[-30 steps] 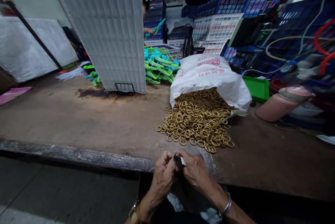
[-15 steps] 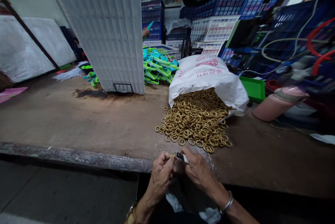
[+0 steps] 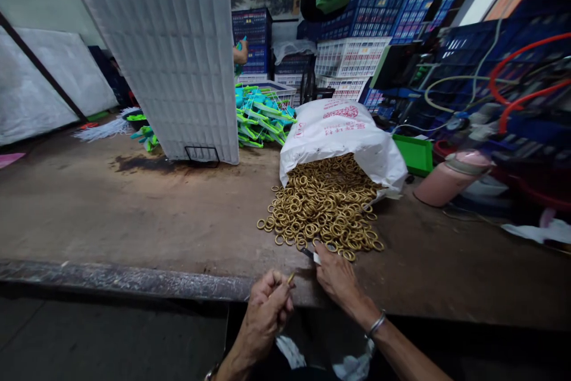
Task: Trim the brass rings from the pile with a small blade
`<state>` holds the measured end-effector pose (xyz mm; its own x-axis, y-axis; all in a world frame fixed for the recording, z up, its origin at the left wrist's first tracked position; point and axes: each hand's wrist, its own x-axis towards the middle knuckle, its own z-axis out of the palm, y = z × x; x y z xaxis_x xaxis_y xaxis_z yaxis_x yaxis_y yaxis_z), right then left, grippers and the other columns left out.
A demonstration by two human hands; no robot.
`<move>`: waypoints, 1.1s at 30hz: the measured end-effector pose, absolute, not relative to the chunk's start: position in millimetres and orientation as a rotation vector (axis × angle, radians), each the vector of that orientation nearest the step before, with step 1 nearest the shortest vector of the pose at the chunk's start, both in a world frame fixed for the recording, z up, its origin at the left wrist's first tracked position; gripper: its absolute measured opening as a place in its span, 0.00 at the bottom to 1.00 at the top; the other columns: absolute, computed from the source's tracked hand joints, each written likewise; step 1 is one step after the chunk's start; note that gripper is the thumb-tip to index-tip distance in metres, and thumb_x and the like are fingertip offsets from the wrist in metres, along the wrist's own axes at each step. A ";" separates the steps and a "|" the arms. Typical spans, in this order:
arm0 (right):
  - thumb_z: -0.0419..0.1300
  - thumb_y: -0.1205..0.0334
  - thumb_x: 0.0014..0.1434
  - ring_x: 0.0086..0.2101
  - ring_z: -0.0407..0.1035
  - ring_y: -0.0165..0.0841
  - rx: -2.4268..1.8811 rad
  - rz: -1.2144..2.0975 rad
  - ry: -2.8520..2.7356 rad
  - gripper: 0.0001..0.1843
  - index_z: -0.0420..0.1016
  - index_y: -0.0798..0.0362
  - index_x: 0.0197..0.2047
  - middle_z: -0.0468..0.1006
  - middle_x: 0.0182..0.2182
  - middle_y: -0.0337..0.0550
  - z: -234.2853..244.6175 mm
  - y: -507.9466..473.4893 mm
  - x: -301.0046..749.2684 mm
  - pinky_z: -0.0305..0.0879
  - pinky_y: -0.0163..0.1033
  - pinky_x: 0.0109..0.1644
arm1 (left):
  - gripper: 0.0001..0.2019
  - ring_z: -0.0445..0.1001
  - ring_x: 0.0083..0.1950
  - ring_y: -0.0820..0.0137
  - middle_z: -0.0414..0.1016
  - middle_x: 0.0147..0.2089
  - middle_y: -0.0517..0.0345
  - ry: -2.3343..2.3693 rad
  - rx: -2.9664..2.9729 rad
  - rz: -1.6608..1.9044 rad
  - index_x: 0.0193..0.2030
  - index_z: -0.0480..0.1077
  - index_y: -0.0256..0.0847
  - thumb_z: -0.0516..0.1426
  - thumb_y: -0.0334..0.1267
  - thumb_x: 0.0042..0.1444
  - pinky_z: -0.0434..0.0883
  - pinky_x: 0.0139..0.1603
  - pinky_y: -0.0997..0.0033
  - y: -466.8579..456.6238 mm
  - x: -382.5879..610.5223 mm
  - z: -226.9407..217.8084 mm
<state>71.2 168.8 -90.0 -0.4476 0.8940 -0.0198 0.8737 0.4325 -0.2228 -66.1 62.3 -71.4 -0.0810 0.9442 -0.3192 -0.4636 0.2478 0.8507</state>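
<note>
My left hand is closed at the near edge of the workbench, pinching a small brass ring between thumb and fingers. My right hand lies just to its right, fingers closed on a small dark tool with a white tip. That tip reaches toward the near edge of a heap of brass rings. The rings spill out of a white sack lying on its side behind the heap.
The brown workbench has a metal front rim. A white gridded panel stands upright at the back, beside a pile of green and teal plastic pieces. Another person's hand shows behind the panel. Crates, hoses and a pink cylinder crowd the right.
My hands, pressed together around the ring and tool before, have separated. The right hand has moved forward toward the ring heap with the tool; the left stays back with a ring.
</note>
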 end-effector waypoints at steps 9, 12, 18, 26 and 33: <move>0.49 0.65 0.54 0.27 0.67 0.31 -1.642 0.079 -2.448 0.08 0.62 0.53 0.40 0.74 0.28 0.42 -83.2 207.9 58.6 0.43 0.34 0.27 | 0.14 0.64 0.22 0.77 0.70 0.30 0.52 0.885 0.399 1.373 0.29 0.62 0.35 0.56 0.46 0.49 0.57 0.15 0.81 64.5 -68.8 -79.7; 0.48 0.65 0.55 0.27 0.68 0.31 -1.642 0.039 -2.508 0.08 0.61 0.53 0.40 0.75 0.28 0.43 -84.8 214.2 54.3 0.43 0.34 0.27 | 0.10 0.65 0.23 0.76 0.70 0.29 0.54 0.846 0.348 1.382 0.30 0.62 0.36 0.56 0.42 0.49 0.57 0.15 0.81 64.6 -71.8 -79.1; 0.48 0.70 0.54 0.26 0.68 0.31 -1.665 0.086 -2.504 0.09 0.64 0.52 0.38 0.75 0.26 0.42 -86.7 215.0 55.4 0.42 0.34 0.26 | 0.11 0.67 0.26 0.75 0.67 0.29 0.56 0.745 0.198 1.345 0.27 0.65 0.35 0.57 0.42 0.48 0.59 0.17 0.80 67.0 -76.8 -86.4; 0.47 0.69 0.52 0.25 0.63 0.28 -1.514 0.529 -2.224 0.10 0.65 0.53 0.36 0.71 0.24 0.39 -81.6 211.3 59.2 0.49 0.31 0.28 | 0.13 0.64 0.22 0.78 0.65 0.24 0.62 0.921 0.271 1.344 0.27 0.62 0.37 0.60 0.44 0.44 0.58 0.17 0.81 83.9 -62.2 -86.6; 0.47 0.56 0.55 0.20 0.58 0.26 -1.173 1.371 -1.823 0.09 0.60 0.52 0.30 0.63 0.17 0.31 -68.5 181.6 56.0 0.54 0.30 0.26 | 0.21 0.53 0.15 0.82 0.60 0.19 0.70 1.181 0.513 1.456 0.40 0.62 0.40 0.59 0.50 0.44 0.51 0.14 0.83 105.6 -41.7 -83.6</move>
